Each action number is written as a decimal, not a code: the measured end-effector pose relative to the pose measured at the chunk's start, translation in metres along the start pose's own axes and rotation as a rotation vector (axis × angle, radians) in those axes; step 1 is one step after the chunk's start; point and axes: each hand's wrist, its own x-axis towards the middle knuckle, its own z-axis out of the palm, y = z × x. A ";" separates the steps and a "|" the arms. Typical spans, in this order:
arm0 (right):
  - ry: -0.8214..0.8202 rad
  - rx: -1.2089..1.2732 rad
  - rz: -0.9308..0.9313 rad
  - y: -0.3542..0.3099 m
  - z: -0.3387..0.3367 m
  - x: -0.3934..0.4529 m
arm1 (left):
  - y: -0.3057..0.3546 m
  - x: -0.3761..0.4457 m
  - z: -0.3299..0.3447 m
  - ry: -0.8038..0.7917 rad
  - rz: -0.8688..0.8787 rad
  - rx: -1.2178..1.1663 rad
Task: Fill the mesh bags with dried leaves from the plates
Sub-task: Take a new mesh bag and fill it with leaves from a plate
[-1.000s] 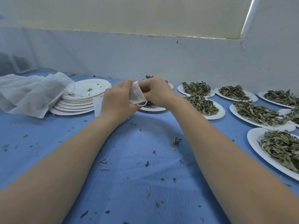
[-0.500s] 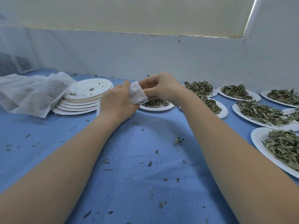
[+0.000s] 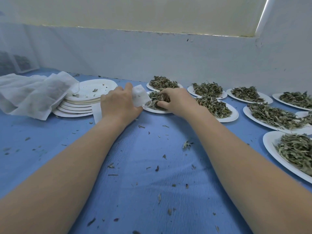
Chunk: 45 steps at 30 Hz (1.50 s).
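Since 0.5 s ago, right hand [image 3: 175, 102] goes down from the mesh bag [image 3: 139, 97] into the leaves on the nearest plate [image 3: 157, 110].

Its fingers curl around a bunch of dried leaves [image 3: 157, 98] there, while the left hand [image 3: 119, 105] grips the small white mesh bag, which stands just beside the plate's left edge with its mouth toward the leaves. More plates of leaves [image 3: 217, 107] lie to the right on the blue surface [image 3: 143, 174]. To the left is a stack of empty plates [image 3: 81, 102], and a pile of mesh cloth [image 3: 32, 95] lies partly over it.
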 end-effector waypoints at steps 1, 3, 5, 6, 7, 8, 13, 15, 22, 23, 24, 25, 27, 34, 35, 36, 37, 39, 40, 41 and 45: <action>0.033 0.037 0.005 0.000 -0.001 0.000 | 0.000 0.000 0.000 -0.001 0.000 -0.001; 0.097 0.100 0.006 -0.001 -0.002 0.002 | -0.001 0.000 0.001 0.002 0.001 -0.004; 0.166 0.184 0.007 -0.001 -0.004 0.003 | -0.002 0.000 0.001 0.004 0.005 0.000; 0.208 0.218 0.012 -0.001 -0.005 0.003 | -0.002 0.000 0.001 0.004 0.007 0.002; 0.253 0.238 0.016 -0.001 -0.006 0.003 | -0.002 0.000 0.002 0.004 0.009 0.002; 0.296 0.251 0.019 -0.002 -0.007 0.003 | -0.002 0.001 0.002 0.005 0.009 0.001; 0.381 0.572 0.112 -0.007 -0.014 0.002 | -0.003 0.000 0.001 0.014 0.008 -0.030; 0.352 0.693 0.131 -0.009 -0.016 0.001 | -0.002 0.000 0.000 0.013 0.007 -0.048; 0.232 0.631 0.028 -0.022 -0.017 -0.002 | 0.000 0.000 -0.003 0.035 -0.011 -0.110; 0.213 0.636 0.011 -0.024 -0.017 -0.003 | 0.000 0.000 -0.003 0.038 -0.010 -0.113; 0.193 0.639 -0.013 -0.026 -0.017 -0.002 | 0.001 0.000 -0.003 0.042 -0.008 -0.116; 0.168 0.626 -0.046 -0.029 -0.016 -0.002 | 0.002 0.000 -0.003 0.047 -0.005 -0.119; 0.097 0.555 -0.102 -0.032 -0.017 -0.002 | 0.003 0.000 -0.003 0.063 0.013 -0.131; -0.196 0.527 -0.126 -0.032 -0.028 -0.003 | 0.005 -0.002 -0.004 0.078 0.063 -0.210; -0.229 0.579 -0.096 -0.030 -0.029 -0.002 | 0.006 -0.002 -0.003 0.074 0.064 -0.201; -0.242 0.649 -0.060 -0.029 -0.031 -0.002 | 0.006 -0.002 -0.002 0.070 0.068 -0.193; -0.234 0.727 -0.028 -0.028 -0.032 -0.002 | 0.007 -0.002 -0.002 0.069 0.071 -0.189; -0.194 0.875 0.010 -0.027 -0.032 -0.003 | 0.006 -0.002 -0.001 0.075 0.070 -0.197; -0.174 0.927 0.014 -0.027 -0.032 -0.004 | 0.006 -0.002 -0.001 0.082 0.067 -0.204; -0.155 0.962 0.011 -0.027 -0.031 -0.005 | 0.006 -0.002 -0.002 0.092 0.065 -0.210; -0.061 0.919 0.031 -0.024 -0.028 -0.003 | 0.009 -0.003 -0.004 0.150 0.099 -0.229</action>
